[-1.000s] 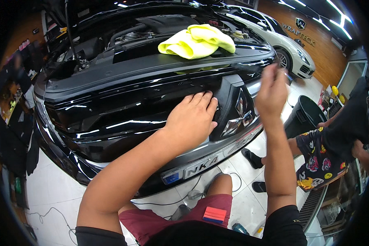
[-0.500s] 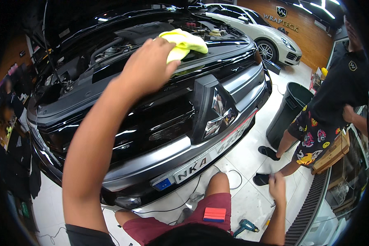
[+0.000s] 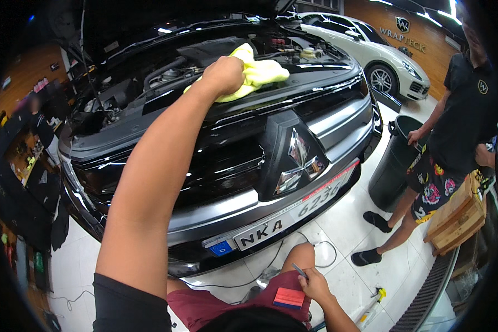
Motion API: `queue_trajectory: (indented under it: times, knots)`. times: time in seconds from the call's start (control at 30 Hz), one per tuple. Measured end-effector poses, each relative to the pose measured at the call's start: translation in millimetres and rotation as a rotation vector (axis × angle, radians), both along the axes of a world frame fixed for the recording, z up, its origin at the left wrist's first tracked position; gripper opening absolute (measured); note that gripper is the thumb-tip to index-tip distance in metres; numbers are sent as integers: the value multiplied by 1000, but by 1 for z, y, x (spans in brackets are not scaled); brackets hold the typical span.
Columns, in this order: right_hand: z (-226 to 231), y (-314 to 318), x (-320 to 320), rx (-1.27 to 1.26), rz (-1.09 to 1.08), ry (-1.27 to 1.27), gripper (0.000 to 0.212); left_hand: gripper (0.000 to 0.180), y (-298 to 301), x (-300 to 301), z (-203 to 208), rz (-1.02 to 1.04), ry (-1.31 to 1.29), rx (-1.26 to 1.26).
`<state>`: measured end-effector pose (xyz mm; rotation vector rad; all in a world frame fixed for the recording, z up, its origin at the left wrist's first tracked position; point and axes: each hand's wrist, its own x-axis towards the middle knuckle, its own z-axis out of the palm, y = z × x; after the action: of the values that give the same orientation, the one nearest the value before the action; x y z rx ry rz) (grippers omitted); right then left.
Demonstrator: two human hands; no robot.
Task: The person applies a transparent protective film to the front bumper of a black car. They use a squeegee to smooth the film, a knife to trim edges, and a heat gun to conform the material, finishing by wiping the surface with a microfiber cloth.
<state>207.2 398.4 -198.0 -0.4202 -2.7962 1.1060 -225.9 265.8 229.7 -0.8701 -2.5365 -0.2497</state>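
Note:
My left hand (image 3: 227, 74) is closed on a bright yellow-green cloth (image 3: 263, 74), which lies bunched on the black trim along the front edge of an open engine bay. Below it is the glossy front of a black car with a silver-and-black grille (image 3: 216, 213) and a large chrome emblem (image 3: 300, 160). Down by my right thigh, my right hand (image 3: 315, 285) is closed round a slim grey tool (image 3: 300, 270), whose exact kind I cannot make out. Beside that hand, a red squeegee (image 3: 289, 297) with a dark blue edge lies on my maroon shorts.
At right a person (image 3: 454, 127) stands with one hand on a tall black bin (image 3: 395, 166). A wooden crate (image 3: 459, 216) is behind them. A yellow-headed spray bottle (image 3: 372, 307) and a black cable (image 3: 227, 285) lie on the white tiles. A white car (image 3: 365, 50) is parked beyond.
My left hand has shifted slightly up and right with the cloth, which is more spread out. My right hand has moved left to beside the squeegee. The person now has a hand on the bin.

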Motion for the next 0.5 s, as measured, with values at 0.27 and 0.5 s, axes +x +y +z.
queue_trajectory:
  times: [0.27, 0.5]
  knots:
    - [-30, 0, 6, -45, 13, -8, 25, 13, -26, 23, 88, -522, -420, 1449]
    - [-55, -3, 24, -83, 8, -15, 27, 27, -209, 69, 169, -823, -62, 1729]
